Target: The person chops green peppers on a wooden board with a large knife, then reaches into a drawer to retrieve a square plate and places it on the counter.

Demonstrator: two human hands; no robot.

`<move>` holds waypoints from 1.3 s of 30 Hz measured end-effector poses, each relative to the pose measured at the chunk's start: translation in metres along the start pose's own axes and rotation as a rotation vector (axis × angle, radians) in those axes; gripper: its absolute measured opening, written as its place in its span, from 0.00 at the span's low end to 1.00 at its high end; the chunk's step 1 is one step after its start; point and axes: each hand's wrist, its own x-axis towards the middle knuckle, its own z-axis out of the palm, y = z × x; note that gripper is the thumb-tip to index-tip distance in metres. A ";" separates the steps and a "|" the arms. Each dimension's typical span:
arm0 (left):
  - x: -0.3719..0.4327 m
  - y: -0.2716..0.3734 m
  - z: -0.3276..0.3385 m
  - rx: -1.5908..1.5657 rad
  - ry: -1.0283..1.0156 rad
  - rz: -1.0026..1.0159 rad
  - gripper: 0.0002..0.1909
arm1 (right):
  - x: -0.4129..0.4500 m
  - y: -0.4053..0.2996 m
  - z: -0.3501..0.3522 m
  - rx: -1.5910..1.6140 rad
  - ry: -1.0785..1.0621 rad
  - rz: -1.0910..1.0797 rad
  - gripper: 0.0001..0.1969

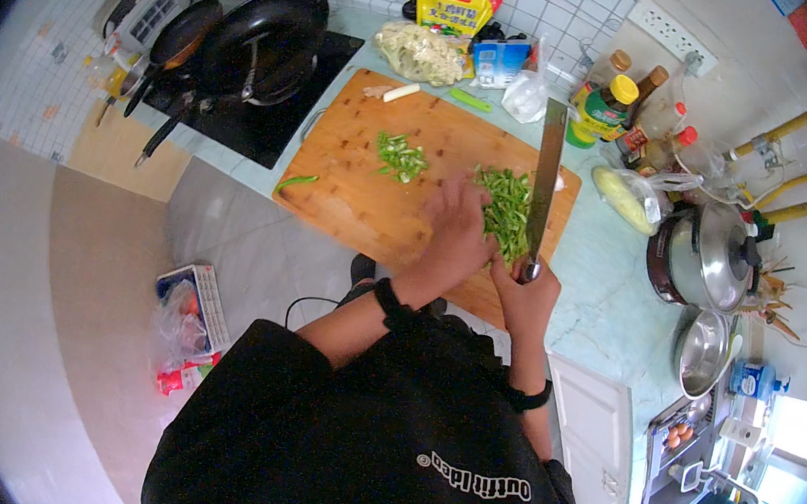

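Observation:
My right hand grips the handle of a kitchen knife, its blade upright on edge along the right side of a pile of chopped green peppers. Slightly blurred, my left hand lies against the pile's left side with its fingers spread. Both are over a wooden cutting board. A smaller heap of green pieces sits further left. One green pepper piece lies near the board's left corner, and a white scallion piece with some ginger rests at the far edge.
Left of the board, a black wok and a smaller pan stand on the cooktop. Behind it are bagged mushrooms, seasoning packets and bottles. A lidded pot and a steel bowl stand right.

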 end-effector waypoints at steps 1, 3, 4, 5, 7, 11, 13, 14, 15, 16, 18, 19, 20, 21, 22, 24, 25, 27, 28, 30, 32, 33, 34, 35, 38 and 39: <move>0.000 0.003 0.002 0.005 0.004 -0.007 0.27 | -0.002 -0.001 -0.003 -0.021 0.009 -0.015 0.19; -0.001 0.008 0.006 0.036 -0.030 -0.028 0.28 | -0.001 0.003 -0.005 -0.025 0.017 -0.017 0.19; 0.000 0.010 0.005 0.040 -0.027 -0.032 0.28 | 0.002 0.008 -0.006 -0.036 0.051 -0.015 0.19; 0.000 0.011 0.004 -0.016 -0.049 0.005 0.29 | 0.004 0.012 -0.008 -0.048 0.086 -0.012 0.19; 0.001 0.004 -0.002 -0.069 -0.072 0.040 0.29 | 0.009 0.020 -0.014 -0.061 0.119 -0.028 0.20; 0.015 -0.086 -0.031 -0.093 -0.366 -0.039 0.11 | 0.006 0.058 -0.041 -0.028 0.051 0.217 0.20; 0.009 -0.146 -0.063 0.042 -0.248 -0.156 0.07 | -0.002 0.058 -0.057 0.038 0.009 0.301 0.20; 0.000 -0.187 -0.078 0.087 -0.052 -0.052 0.08 | -0.007 0.063 -0.064 0.016 -0.021 0.302 0.20; -0.014 -0.228 -0.092 0.138 0.146 0.050 0.08 | -0.014 0.066 -0.068 -0.004 -0.054 0.302 0.20; -0.027 -0.265 -0.109 0.066 0.162 -0.186 0.09 | -0.021 0.061 -0.069 0.016 -0.056 0.329 0.20; -0.028 -0.279 -0.127 -0.020 0.155 -0.416 0.09 | -0.035 0.063 -0.071 0.016 -0.073 0.374 0.20; -0.030 -0.280 -0.135 0.218 0.106 -0.303 0.09 | -0.040 0.063 -0.071 0.026 -0.093 0.416 0.20; -0.033 -0.278 -0.146 0.462 0.059 -0.191 0.10 | -0.045 0.056 -0.068 0.039 -0.112 0.447 0.20; -0.034 -0.288 -0.149 0.460 0.044 -0.192 0.10 | -0.047 0.048 -0.063 0.038 -0.110 0.461 0.20; -0.035 -0.301 -0.150 0.349 -0.006 -0.163 0.10 | -0.048 0.038 -0.056 -0.005 -0.133 0.458 0.20; -0.031 -0.313 -0.147 0.222 -0.103 -0.114 0.11 | -0.052 0.020 -0.046 -0.040 -0.171 0.455 0.20; -0.029 -0.314 -0.144 0.200 -0.099 -0.054 0.10 | -0.051 0.014 -0.038 -0.028 -0.179 0.467 0.20; -0.022 -0.312 -0.129 0.160 -0.141 0.032 0.10 | -0.049 0.011 -0.018 -0.138 -0.223 0.402 0.17; -0.020 -0.305 -0.118 0.134 -0.160 0.025 0.09 | -0.044 -0.003 -0.002 -0.108 -0.223 0.394 0.17; -0.024 -0.282 -0.095 0.130 -0.242 0.031 0.08 | -0.040 -0.028 0.031 -0.064 -0.188 0.292 0.16; -0.022 -0.257 -0.073 0.128 -0.348 0.065 0.08 | -0.038 -0.039 0.064 -0.052 -0.130 0.097 0.14; -0.023 -0.247 -0.067 0.090 -0.410 0.023 0.08 | -0.036 -0.054 0.079 -0.053 -0.155 0.099 0.15; -0.025 -0.241 -0.060 0.045 -0.472 -0.015 0.08 | -0.039 -0.057 0.093 -0.058 -0.130 0.142 0.15; -0.028 -0.238 -0.055 0.027 -0.516 -0.004 0.08 | -0.042 -0.060 0.106 -0.128 -0.227 0.311 0.15; -0.041 -0.234 -0.044 -0.056 -0.549 0.056 0.10 | -0.056 -0.058 0.142 -0.227 -0.271 0.491 0.17; -0.047 -0.235 -0.043 -0.072 -0.510 0.096 0.12 | -0.062 -0.053 0.154 -0.251 -0.232 0.464 0.20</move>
